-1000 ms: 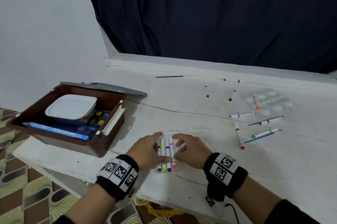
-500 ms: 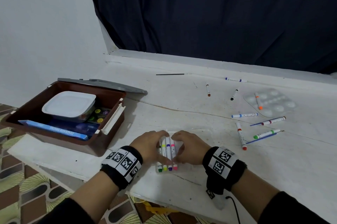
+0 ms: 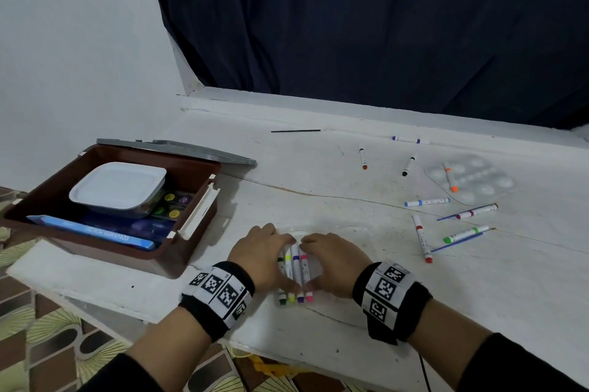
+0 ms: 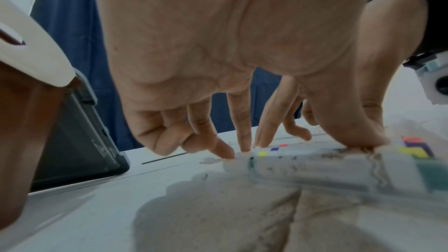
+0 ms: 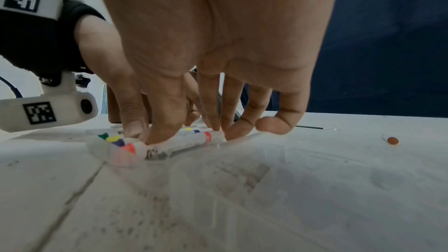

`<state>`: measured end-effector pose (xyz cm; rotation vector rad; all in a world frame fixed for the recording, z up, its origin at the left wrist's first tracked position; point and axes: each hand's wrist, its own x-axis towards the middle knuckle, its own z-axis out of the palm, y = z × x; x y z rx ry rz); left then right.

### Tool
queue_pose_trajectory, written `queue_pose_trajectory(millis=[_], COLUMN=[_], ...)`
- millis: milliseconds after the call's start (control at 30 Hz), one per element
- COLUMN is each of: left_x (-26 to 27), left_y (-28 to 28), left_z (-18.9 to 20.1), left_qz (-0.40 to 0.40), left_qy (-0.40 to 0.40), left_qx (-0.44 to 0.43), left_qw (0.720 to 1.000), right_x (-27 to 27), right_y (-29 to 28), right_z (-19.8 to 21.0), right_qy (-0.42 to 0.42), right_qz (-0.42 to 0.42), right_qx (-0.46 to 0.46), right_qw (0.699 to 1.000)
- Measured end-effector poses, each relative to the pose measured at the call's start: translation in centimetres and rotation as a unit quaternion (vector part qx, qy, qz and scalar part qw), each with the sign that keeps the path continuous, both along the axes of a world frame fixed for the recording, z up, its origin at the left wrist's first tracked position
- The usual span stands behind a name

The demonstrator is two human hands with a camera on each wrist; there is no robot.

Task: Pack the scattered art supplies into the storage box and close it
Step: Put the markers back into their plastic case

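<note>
A row of several markers [image 3: 294, 270] in a clear plastic sleeve lies near the table's front edge, caps toward me. My left hand [image 3: 266, 253] holds its left side, with the thumb on the sleeve [image 4: 315, 166] and the fingertips at its far end. My right hand [image 3: 334, 261] holds the right side, the thumb pressing the markers [image 5: 169, 145] and the fingers curled over the far end. The brown storage box [image 3: 178, 251] stands open at the left, its grey lid [image 3: 178, 149] lying back. Inside it are a white tub [image 3: 118, 184], a blue pencil box [image 3: 92, 232] and paint pots [image 3: 172, 203].
Loose markers lie at the right: blue [image 3: 427, 202], red [image 3: 422, 238], green [image 3: 465, 233], maroon [image 3: 476, 210], black [image 3: 408, 165] and brown [image 3: 362, 158]. An orange one rests on a clear palette [image 3: 478, 181]. A thin black brush [image 3: 298, 130] lies by the window ledge.
Both hands have drawn closer together around the marker row, the fingers meeting over its far end. The markers stay in the same spot on the table.
</note>
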<state>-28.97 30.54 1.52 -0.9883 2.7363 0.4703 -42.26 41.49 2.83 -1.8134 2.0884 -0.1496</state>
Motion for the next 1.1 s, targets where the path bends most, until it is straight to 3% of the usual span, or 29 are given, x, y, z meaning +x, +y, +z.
queue_pose_trajectory(millis=[233, 400, 500, 667, 800, 933, 1100], left_x=[-0.1, -0.2, -0.3, -2.0, -5.7, -10.5, -18.0], left_y=[0.2, 0.8, 1.0, 2.1, 3.7, 4.7, 6.2], left_z=[0.9, 1.2, 1.3, 2.0, 2.8, 2.9, 3.0], left_qz=[-0.034, -0.035, -0.028, -0.043, -0.090, -0.151, -0.206], left_qy=[-0.035, -0.034, -0.022, 0.051, 0.149, 0.126, 0.065], left_qx=[-0.022, -0.028, -0.013, 0.020, 0.069, 0.064, 0.037], left_qw=[0.999, 0.998, 0.999, 0.998, 0.982, 0.978, 0.976], right_x=[-0.2, -0.8, -1.8, -5.9, -10.4, -15.8, -22.7], right_y=[-0.3, 0.1, 1.5, 4.8, 7.6, 10.1, 12.8], right_z=[0.1, -1.0, -1.6, -0.2, 0.5, -0.2, -1.4], right_qy=[0.041, -0.001, -0.080, -0.122, -0.091, -0.026, 0.049], right_qz=[0.029, 0.015, -0.018, -0.108, -0.182, -0.236, -0.255], right_qx=[0.044, 0.006, -0.059, -0.212, -0.249, -0.228, -0.079], right_qw=[0.998, 1.000, 0.995, 0.964, 0.947, 0.944, 0.962])
